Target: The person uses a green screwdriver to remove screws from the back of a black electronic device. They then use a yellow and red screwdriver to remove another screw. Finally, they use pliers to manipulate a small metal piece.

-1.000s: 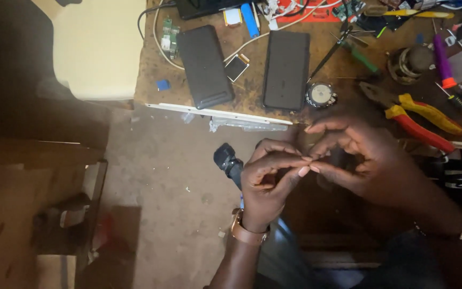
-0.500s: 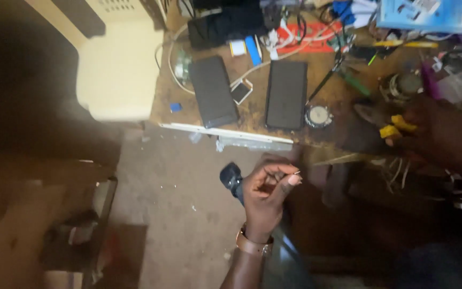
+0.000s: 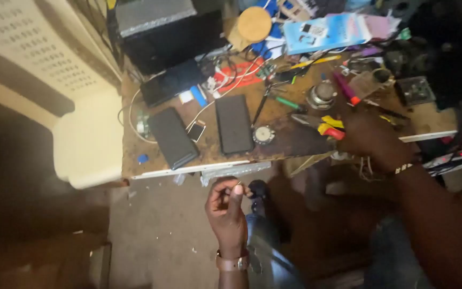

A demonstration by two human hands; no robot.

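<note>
Pinching a tiny, pale metal piece (image 3: 238, 184) between thumb and forefinger, the left hand (image 3: 226, 211) hovers below the desk (image 3: 290, 144) edge. The right hand (image 3: 372, 140) curls over yellow-and-red pliers (image 3: 328, 127) on the desk; its grip cannot be told.

Counts on surface (image 3: 295, 147):
- Flat black slabs lying side by side — two: one left (image 3: 173, 138), one right (image 3: 234, 124).
- Small phone-like piece between them — one (image 3: 197, 130).
- Round silver disc (image 3: 263, 135) — one.
- Pliers with yellow and red handles (image 3: 327, 126) — one pair.
- Round cork-coloured lid (image 3: 254, 23) — one.
- Blue printed packet (image 3: 327, 32) — one.
- Cream plastic chair (image 3: 54, 107) — one.
- Hands in view — two: left (image 3: 226, 208), right (image 3: 372, 140).
- Wristwatch (image 3: 232, 262) — one.
</note>
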